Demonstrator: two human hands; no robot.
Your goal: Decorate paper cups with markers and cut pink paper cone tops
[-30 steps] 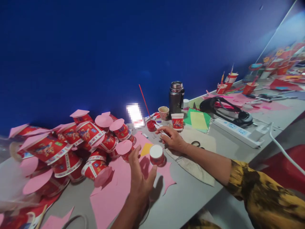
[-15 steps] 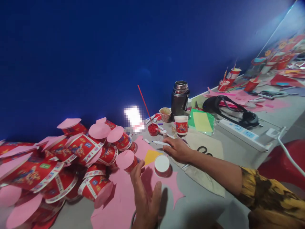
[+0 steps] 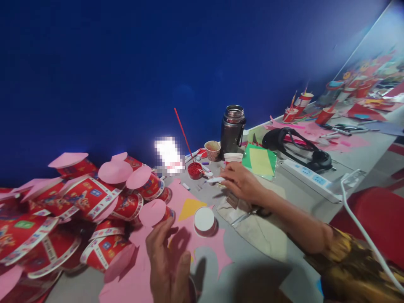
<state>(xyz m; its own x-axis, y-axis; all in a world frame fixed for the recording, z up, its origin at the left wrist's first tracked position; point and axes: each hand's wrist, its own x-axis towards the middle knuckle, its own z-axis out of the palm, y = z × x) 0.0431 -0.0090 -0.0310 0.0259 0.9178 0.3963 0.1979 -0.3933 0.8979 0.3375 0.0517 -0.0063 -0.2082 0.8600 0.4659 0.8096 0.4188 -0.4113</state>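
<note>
My right hand [image 3: 241, 181] is closed on a white marker [image 3: 216, 179], which points left above the table. Below that hand lies a cream cloth [image 3: 268, 240] with scissors [image 3: 241, 219], their handles partly covered by my wrist. My left hand [image 3: 167, 261] is held over the pink paper [image 3: 126, 286], thumb and fingers apart. A dark-edged item near its palm is too hidden to name. Between my hands a paper cup [image 3: 204, 221] stands upside down, its white base up. Just beyond my left fingertips lies a small red cup with a pink disc [image 3: 152, 212].
Many red paper cups with pink discs [image 3: 94, 198] are heaped at the left. Further back are a red dish [image 3: 195, 171] with a stick, an open thermos [image 3: 232, 132] and a stack of cups [image 3: 233, 157]. A power strip [image 3: 311, 179] and black headset [image 3: 296, 147] lie right.
My right hand has lifted from the table with the white marker and tilted. My left hand stays spread, slightly further left in view. The whole view has shifted a little.
</note>
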